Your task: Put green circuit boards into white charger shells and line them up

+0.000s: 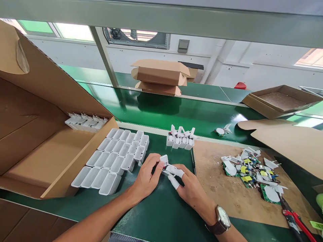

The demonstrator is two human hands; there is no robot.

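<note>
Over the green tabletop, my left hand (147, 175) and my right hand (190, 189) both grip one small white plastic housing (165, 172). Thumb and fingers of the left are closed on its left end, beside a raised white flap (164, 159). White finger covers sit on at least two right-hand fingertips, which press on the other end. Part of the housing is hidden by the fingers. Just beyond stands a row of white housings with boards inside (180, 138). To the left, rows of open white housings (111, 158) lie side by side.
A large open cardboard box (58, 151) at left holds filled housings (87, 121). On a brown board at right lie piled circuit boards (252, 171) and red-handled pliers (292, 215). One circuit board (222, 130) rests on the green strip behind. Folded cartons (160, 75) stand farther back.
</note>
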